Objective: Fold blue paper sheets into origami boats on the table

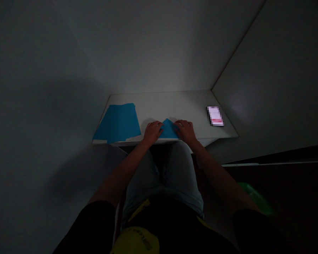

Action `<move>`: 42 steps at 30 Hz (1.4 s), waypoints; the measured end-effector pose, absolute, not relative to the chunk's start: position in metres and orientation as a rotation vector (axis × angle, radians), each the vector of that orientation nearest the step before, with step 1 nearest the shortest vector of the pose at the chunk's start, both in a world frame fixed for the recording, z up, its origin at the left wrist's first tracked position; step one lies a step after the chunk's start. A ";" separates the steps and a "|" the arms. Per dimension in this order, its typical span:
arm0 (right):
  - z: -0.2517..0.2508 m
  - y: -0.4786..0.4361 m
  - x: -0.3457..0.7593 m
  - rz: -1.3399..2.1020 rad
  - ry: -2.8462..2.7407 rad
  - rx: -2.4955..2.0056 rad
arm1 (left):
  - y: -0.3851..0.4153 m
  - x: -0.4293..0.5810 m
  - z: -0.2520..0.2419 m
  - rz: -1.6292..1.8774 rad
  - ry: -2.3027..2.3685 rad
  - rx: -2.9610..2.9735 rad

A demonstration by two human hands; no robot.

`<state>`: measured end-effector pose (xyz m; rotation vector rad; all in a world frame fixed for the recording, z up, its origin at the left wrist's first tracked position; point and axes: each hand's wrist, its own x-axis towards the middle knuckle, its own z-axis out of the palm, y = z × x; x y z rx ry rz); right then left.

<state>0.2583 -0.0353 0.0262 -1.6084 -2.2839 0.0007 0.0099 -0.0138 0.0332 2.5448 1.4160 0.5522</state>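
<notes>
A plain white table [172,106] sits against the pale back wall [159,46], fitted between the left wall [42,63] and the right wall [275,88]. A thin dark line marks the right-hand corner. The light is dim (everything pale turns grey in it), with soft shadows on the left wall. At lower right, the floor [299,194] is nearly black beyond a thin pale strip [241,164].

I can read no text for certain: dark lettering on the yellow item [132,243] low against my body is too dim, and the phone screen [215,115] is pixelated.
</notes>
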 end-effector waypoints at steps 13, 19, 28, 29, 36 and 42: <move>-0.002 -0.081 0.261 0.014 -2.279 -1.508 | -0.062 -0.004 0.005 0.584 1.379 2.612; -0.006 -0.093 0.285 0.047 -2.309 -1.468 | -0.070 -0.019 0.000 0.539 1.350 2.594; 0.008 -0.084 0.306 0.229 -2.384 -1.391 | -0.074 -0.043 0.020 0.568 1.304 2.508; 0.012 -0.083 0.304 0.256 -2.371 -1.393 | -0.071 -0.043 0.025 0.621 1.318 2.467; 0.052 -0.050 0.294 0.471 -2.009 -1.406 | -0.024 -0.048 0.053 1.013 1.382 2.060; 0.027 -0.004 0.291 0.469 -1.979 -1.494 | 0.010 -0.041 0.034 0.858 1.524 1.960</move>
